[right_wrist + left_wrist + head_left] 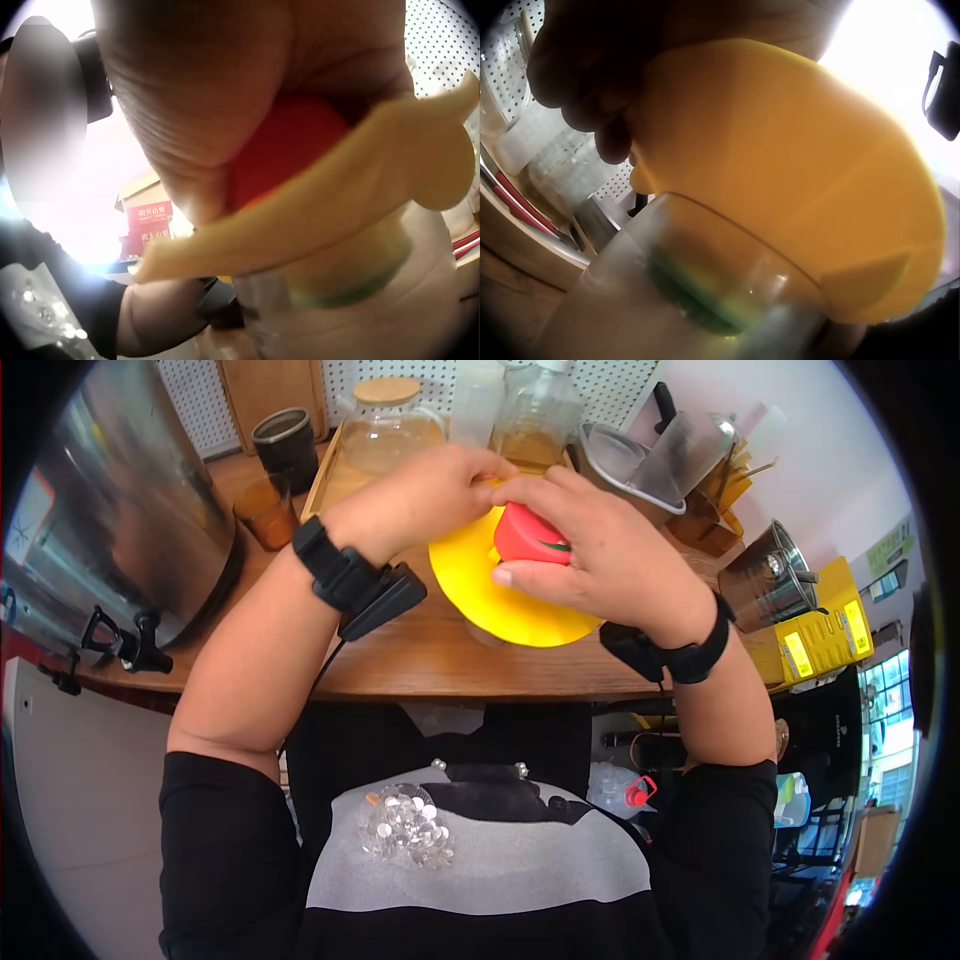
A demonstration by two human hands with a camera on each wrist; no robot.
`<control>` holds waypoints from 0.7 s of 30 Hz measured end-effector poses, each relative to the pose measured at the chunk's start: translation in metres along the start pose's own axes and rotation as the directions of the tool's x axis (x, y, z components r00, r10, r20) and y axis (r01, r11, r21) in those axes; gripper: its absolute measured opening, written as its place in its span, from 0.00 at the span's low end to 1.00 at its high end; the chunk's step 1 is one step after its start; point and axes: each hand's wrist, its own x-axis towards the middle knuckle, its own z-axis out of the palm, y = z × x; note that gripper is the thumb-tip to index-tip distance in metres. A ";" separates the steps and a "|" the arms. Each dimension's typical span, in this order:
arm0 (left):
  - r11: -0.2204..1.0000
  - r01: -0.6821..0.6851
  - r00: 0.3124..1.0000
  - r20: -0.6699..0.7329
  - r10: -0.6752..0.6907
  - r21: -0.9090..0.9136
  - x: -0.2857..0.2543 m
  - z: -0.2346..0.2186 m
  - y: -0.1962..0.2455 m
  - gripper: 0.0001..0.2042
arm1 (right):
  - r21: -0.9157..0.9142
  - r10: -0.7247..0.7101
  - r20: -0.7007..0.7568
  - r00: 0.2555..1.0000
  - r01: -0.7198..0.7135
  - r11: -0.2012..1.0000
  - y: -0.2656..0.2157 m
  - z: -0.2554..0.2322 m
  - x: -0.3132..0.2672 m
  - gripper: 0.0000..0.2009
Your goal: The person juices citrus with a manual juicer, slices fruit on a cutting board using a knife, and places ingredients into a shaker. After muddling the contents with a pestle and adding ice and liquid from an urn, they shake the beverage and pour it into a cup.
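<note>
A yellow flexible disc with a red knob at its centre lies over a clear glass vessel, whose rim shows beneath it in the left wrist view. My right hand curls round the red knob, thumb on the near side. My left hand pinches the disc's far edge, close to the right fingers. Under the disc, a yellow and green part sits inside the vessel's mouth.
Behind stand a glass teapot on a wooden tray, a dark cup and an amber glass. A large metal urn is at left; a steel canister and yellow box are at right.
</note>
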 end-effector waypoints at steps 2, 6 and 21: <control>0.999 -0.026 1.000 -0.007 0.026 0.040 -0.003 -0.002 0.003 0.12 | -0.035 0.051 -0.084 0.995 -0.054 0.998 0.004 0.008 0.001 0.23; 0.998 -0.053 0.998 -0.015 0.053 0.025 -0.003 -0.001 -0.004 0.12 | 0.023 0.131 -0.019 0.991 -0.131 0.991 0.008 0.004 -0.001 0.25; 0.999 0.040 0.999 0.021 -0.041 0.030 -0.001 -0.002 -0.001 0.14 | -0.025 0.167 -0.007 0.986 -0.167 0.986 -0.007 0.004 0.002 0.25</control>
